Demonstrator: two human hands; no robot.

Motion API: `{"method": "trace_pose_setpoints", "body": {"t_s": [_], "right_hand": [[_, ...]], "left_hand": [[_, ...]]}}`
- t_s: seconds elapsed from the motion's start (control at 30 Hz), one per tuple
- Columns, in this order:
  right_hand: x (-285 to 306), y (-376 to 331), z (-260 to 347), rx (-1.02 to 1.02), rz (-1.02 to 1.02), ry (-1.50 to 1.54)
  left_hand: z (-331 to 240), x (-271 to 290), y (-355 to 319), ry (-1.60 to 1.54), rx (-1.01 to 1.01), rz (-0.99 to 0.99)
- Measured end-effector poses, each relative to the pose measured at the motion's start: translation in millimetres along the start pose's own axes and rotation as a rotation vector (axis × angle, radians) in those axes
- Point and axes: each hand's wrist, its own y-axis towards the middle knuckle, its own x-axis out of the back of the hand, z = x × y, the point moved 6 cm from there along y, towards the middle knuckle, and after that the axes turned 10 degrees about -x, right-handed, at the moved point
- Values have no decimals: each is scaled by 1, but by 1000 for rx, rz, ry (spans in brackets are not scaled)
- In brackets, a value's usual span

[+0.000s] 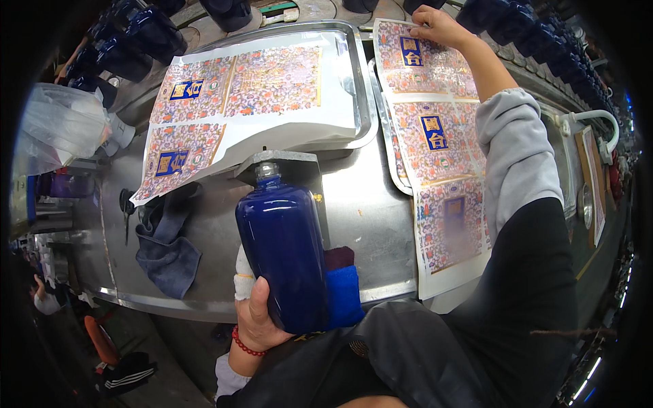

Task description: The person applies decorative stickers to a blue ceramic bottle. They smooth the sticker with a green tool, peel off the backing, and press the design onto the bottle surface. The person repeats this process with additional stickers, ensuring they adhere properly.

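Nearest you, your left hand (262, 321) holds the blue bottle (282, 248) low on its body, thumb on the glass, fingers mostly hidden; the bottle stands nearly upright before the counter (360, 204), neck uppermost and bare. Beyond, a grey cloth (169, 248) lies to the left. Farther off, one patterned sheet (204, 95) rests on a metal tray (368, 95); to its right lies a second patterned sheet (433, 136). At that sheet's far end your right hand (441, 28) sets its fingers; whether its grip pinches the paper, you cannot tell. The step in hand appears to be handling the sheet while supporting the bottle; the next move calls for a steady left grip and a light right touch.
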Motion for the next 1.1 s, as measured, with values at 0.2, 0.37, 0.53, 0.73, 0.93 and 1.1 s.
{"method": "trace_pose_setpoints", "body": {"t_s": [0.2,0.37,0.53,0.73,0.93,1.1], "right_hand": [[6,-12,13,-34,3,98],[17,-25,26,-1,-73,59],[27,-33,33,147,-246,-31],[25,-32,37,222,-352,-171],[31,-39,50,271,-421,-245],[39,-38,61,194,-433,-319]], "left_hand": [[0,-5,-6,-135,7,-37],[1,-7,-11,-249,39,-52],[2,-8,-13,-246,40,-52],[3,-8,-16,-243,63,-58],[7,-12,-21,-328,93,-69],[8,-12,-21,-306,75,-68]]}}
